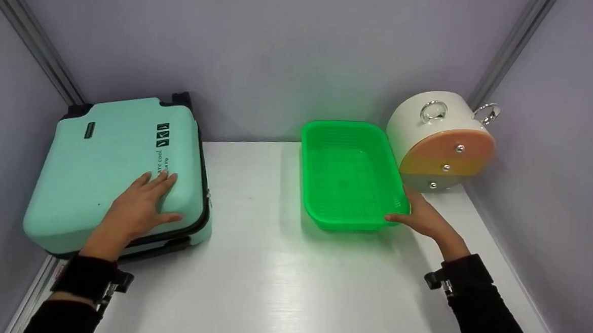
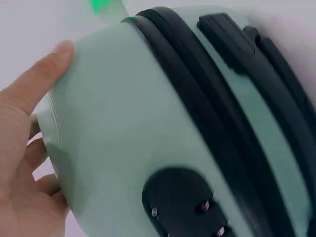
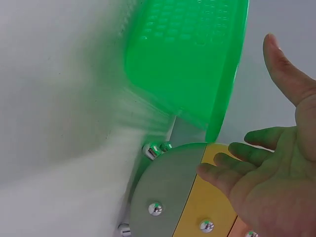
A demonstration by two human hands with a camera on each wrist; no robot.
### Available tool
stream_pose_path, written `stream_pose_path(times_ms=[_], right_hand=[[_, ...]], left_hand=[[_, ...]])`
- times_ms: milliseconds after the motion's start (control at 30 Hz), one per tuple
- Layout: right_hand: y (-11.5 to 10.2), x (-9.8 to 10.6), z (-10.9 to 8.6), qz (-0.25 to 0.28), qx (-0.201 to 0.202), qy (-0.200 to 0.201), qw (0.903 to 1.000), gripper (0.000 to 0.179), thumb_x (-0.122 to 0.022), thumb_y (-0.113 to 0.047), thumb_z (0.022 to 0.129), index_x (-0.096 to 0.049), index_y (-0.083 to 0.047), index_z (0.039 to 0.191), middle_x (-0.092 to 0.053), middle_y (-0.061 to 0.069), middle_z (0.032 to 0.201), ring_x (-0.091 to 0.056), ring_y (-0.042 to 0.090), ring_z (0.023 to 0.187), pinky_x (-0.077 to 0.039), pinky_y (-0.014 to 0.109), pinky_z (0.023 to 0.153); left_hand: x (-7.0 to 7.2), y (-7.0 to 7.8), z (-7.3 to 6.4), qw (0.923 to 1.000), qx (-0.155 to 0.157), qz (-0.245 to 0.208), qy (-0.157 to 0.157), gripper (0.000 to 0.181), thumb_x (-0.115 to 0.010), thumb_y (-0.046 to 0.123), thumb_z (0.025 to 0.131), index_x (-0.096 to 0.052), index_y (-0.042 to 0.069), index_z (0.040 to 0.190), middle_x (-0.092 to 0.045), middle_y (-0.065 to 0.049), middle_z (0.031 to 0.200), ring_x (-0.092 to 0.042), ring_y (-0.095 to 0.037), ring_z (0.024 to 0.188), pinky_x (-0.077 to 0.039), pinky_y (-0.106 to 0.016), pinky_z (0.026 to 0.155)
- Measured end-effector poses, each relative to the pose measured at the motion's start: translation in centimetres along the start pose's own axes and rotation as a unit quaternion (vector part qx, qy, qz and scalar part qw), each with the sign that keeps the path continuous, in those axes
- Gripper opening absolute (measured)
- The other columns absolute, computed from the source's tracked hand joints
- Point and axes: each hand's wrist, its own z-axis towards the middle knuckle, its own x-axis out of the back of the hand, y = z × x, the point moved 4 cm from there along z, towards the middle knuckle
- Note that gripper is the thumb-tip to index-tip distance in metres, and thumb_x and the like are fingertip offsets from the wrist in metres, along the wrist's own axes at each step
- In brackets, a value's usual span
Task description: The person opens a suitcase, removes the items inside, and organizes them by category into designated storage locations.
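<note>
A mint-green hard-shell suitcase (image 1: 88, 176) lies on its side at the left, with black trim and printed lettering on its upper face. On that face, near the front right corner, my left hand (image 1: 137, 209) rests with its fingers extended. The left wrist view shows the thumb (image 2: 49, 66) along the edge and a black lock plate (image 2: 177, 202) on the suitcase's side. My right hand (image 1: 423, 214) is at the front right corner of a green plastic basket (image 1: 344, 222). Its fingers (image 3: 247, 153) are spread and hold nothing in the right wrist view.
Right of the basket stands a white round box (image 1: 411, 116) with ring-shaped metal feet and an orange, yellow and grey front with small knobs. All of it is on a white table (image 1: 250, 275), enclosed by a back wall (image 1: 282, 59) and side walls.
</note>
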Motion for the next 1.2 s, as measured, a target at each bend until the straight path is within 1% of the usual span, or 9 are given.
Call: stream_pose_path(times_ms=[133, 267, 467, 633, 733, 833, 933, 1033, 1200], right_hand=[[-1.2, 0.1, 0.3, -0.026, -0.029, -0.008, 0.9992, 0.108, -0.077, -0.042, 0.084, -0.010, 0.006, 0.154, -0.018, 0.031, 0.155, -0.020, 0.048, 0.141, -0.020, 0.062, 0.111], [-2.6, -0.1, 0.7, -0.052, -0.055, -0.020, 0.9969, 0.111, -0.072, -0.051, 0.085, -0.006, 0.007, 0.153, -0.011, 0.030, 0.157, -0.012, 0.048, 0.143, -0.015, 0.062, 0.113], [-5.6, -0.9, 2.2, -0.058, -0.038, -0.027, 0.9972, 0.109, -0.072, -0.052, 0.084, -0.009, 0.000, 0.156, -0.013, 0.023, 0.160, -0.013, 0.041, 0.145, -0.018, 0.058, 0.114], [-9.1, -2.8, 4.2, -0.054, 0.004, -0.043, 0.9976, 0.107, -0.072, -0.056, 0.083, -0.012, -0.007, 0.157, -0.017, 0.018, 0.160, -0.017, 0.038, 0.146, -0.023, 0.056, 0.113], [-11.0, -4.3, 5.0, -0.050, 0.027, -0.058, 0.9967, 0.104, -0.072, -0.056, 0.082, -0.015, -0.013, 0.158, -0.020, 0.014, 0.160, -0.020, 0.034, 0.146, -0.026, 0.054, 0.113], [-12.7, -5.7, 5.8, -0.046, 0.051, -0.075, 0.9948, 0.100, -0.074, -0.053, 0.083, -0.019, -0.016, 0.158, -0.023, 0.010, 0.159, -0.022, 0.031, 0.145, -0.027, 0.052, 0.113], [-14.5, -6.8, 6.9, -0.047, 0.071, -0.087, 0.9926, 0.096, -0.074, -0.052, 0.083, -0.022, -0.018, 0.157, -0.026, 0.007, 0.159, -0.024, 0.027, 0.145, -0.028, 0.049, 0.113], [-16.4, -7.8, 8.0, -0.047, 0.086, -0.102, 0.9900, 0.092, -0.073, -0.051, 0.085, -0.024, -0.020, 0.157, -0.028, 0.004, 0.158, -0.025, 0.024, 0.145, -0.028, 0.046, 0.114], [-19.6, -9.5, 9.4, -0.047, 0.104, -0.128, 0.9852, 0.089, -0.072, -0.050, 0.086, -0.025, -0.021, 0.156, -0.029, 0.000, 0.157, -0.026, 0.020, 0.144, -0.028, 0.041, 0.114]], left_hand=[[-0.3, 2.5, 1.8, 0.9996, -0.027, 0.004, -0.010, 0.090, -0.074, 0.042, 0.086, -0.028, 0.005, 0.154, -0.023, -0.022, 0.157, -0.015, -0.049, 0.141, -0.028, -0.066, 0.105], [-1.0, 5.1, 3.3, 0.9984, -0.056, 0.013, 0.000, 0.085, -0.075, 0.033, 0.087, -0.030, 0.001, 0.152, -0.026, -0.024, 0.155, -0.019, -0.051, 0.140, -0.030, -0.063, 0.106], [-1.5, 8.0, 4.8, 0.9973, -0.072, 0.016, 0.003, 0.082, -0.075, 0.030, 0.088, -0.031, 0.000, 0.151, -0.029, -0.021, 0.155, -0.020, -0.049, 0.141, -0.030, -0.059, 0.108], [-1.5, 9.1, 4.8, 0.9953, -0.087, 0.042, 0.001, 0.083, -0.074, 0.033, 0.089, -0.030, 0.000, 0.152, -0.028, -0.021, 0.156, -0.021, -0.049, 0.140, -0.029, -0.058, 0.109], [-1.1, 8.8, 3.5, 0.9936, -0.097, 0.046, 0.034, 0.084, -0.076, 0.035, 0.087, -0.034, -0.003, 0.149, -0.032, -0.024, 0.152, -0.027, -0.049, 0.138, -0.027, -0.059, 0.110], [-0.3, 7.3, 1.3, 0.9935, -0.080, 0.029, 0.075, 0.085, -0.077, 0.037, 0.085, -0.037, -0.004, 0.147, -0.036, -0.026, 0.150, -0.031, -0.049, 0.136, -0.025, -0.061, 0.110], [0.4, 5.4, -1.4, 0.9945, -0.041, 0.011, 0.096, 0.088, -0.077, 0.040, 0.084, -0.036, -0.003, 0.148, -0.035, -0.027, 0.149, -0.029, -0.051, 0.135, -0.022, -0.066, 0.108], [0.5, 3.2, -4.3, 0.9942, 0.002, -0.006, 0.107, 0.090, -0.076, 0.044, 0.083, -0.035, -0.002, 0.148, -0.033, -0.028, 0.149, -0.026, -0.053, 0.135, -0.019, -0.071, 0.105], [0.3, -0.3, -8.3, 0.9879, 0.061, -0.058, 0.130, 0.098, -0.077, 0.049, 0.080, -0.033, -0.003, 0.149, -0.025, -0.033, 0.150, -0.016, -0.062, 0.134, -0.014, -0.077, 0.101]])
